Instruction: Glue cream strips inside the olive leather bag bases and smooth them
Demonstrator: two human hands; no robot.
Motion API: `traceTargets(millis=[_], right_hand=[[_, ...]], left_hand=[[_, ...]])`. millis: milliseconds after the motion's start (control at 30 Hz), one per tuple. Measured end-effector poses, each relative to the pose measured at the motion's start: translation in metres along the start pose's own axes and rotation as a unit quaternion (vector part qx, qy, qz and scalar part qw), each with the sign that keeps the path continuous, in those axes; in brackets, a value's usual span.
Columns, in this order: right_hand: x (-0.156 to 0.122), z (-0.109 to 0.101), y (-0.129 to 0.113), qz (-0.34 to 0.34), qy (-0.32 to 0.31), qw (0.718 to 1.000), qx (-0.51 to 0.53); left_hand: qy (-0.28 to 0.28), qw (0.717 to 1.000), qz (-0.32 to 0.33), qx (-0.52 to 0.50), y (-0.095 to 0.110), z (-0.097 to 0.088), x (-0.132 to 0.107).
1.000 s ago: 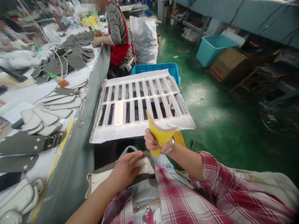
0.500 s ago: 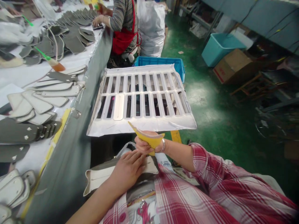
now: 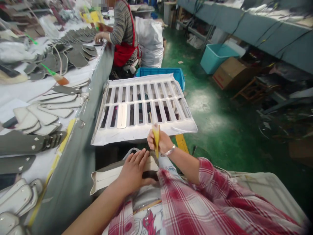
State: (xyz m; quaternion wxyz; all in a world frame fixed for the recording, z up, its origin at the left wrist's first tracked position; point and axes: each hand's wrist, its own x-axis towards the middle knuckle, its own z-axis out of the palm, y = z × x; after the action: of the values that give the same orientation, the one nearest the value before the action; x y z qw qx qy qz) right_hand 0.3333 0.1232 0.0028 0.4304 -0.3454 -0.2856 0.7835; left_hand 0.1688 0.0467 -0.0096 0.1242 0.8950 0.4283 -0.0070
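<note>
My left hand point(image 3: 134, 169) lies flat with fingers stretched out on a stack of cream and grey shoe pieces point(image 3: 105, 179) resting on my lap. My right hand point(image 3: 160, 142) is closed on a yellow piece point(image 3: 156, 138), held edge-on just above the stack and in front of a white slotted rack point(image 3: 144, 107). One pale strip point(image 3: 121, 115) lies on the rack's slats.
A long bench point(image 3: 80, 107) at left carries several grey and cream cut pieces and a green-handled brush point(image 3: 55, 75). Farther along it a person in a red apron point(image 3: 124, 36) works. Beyond are a blue crate point(image 3: 166, 72), a white sack, a teal bin and a cardboard box on the green floor.
My right hand has lowered the yellow piece and turned it from a curled, face-on shape to edge-on. My left hand stays on the stack, its fingers now spread flatter.
</note>
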Motion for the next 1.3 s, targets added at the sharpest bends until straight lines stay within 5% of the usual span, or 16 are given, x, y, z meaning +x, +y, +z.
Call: traceTargets(millis=[167,333,567,667,1300], right_hand=[[-0.07,-0.047,-0.017,0.089,-0.021,0.986,-0.138],[-0.117,-0.077,-0.006,0.222,-0.108,0.92,-0.304],[-0.104,-0.066,-0.002,0.228,-0.206,0.809,-0.501],[-0.09,-0.059,-0.007,0.236,-0.216,0.784,-0.531],[-0.08,-0.057,0.017,0.291,-0.133,0.846,-0.427]], left_hand=[[0.008,0.999,-0.041,-0.002,0.015,0.008,0.007],[-0.003,0.998,-0.052,-0.027,0.017,0.004,0.014],[0.005,0.999,-0.052,0.001,0.018,0.007,0.019],[0.021,0.999,-0.042,0.012,0.017,0.011,0.019],[0.034,0.999,0.012,0.023,0.013,0.009,0.013]])
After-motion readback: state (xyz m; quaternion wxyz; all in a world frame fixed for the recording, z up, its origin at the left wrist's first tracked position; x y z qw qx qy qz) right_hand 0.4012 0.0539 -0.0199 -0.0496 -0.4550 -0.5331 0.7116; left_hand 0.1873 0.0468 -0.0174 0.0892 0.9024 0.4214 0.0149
